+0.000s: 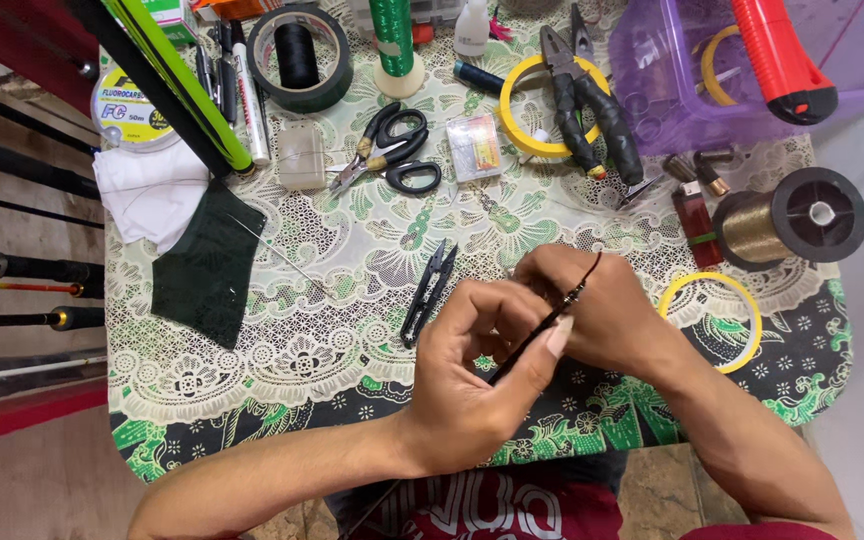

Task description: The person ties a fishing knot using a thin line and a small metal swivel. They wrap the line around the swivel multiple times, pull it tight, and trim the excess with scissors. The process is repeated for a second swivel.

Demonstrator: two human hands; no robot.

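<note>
Hands meet above the table (252, 400): left hand (472, 385) and right hand (592, 305) both pinch a thin dark rod (542, 325) in their fingers. It looks light, springy, easily snapped; grip near the wrapped part.

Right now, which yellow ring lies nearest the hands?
The yellow ring beside the right hand, at the table's near edge. The others lie farther up: one under the pliers, one in the purple tub.

Free room: bare lace-pattern tablecloth (352, 255) lies open ahead of my left hand (467, 385).
Nearest obstacle: small black thread snips (428, 293), just beside that hand.
Right side: yellow tape ring (714, 318) near my right hand (592, 305).
Far edge: black-handled pliers (587, 105) and scissors (397, 150) crowd it.
</note>
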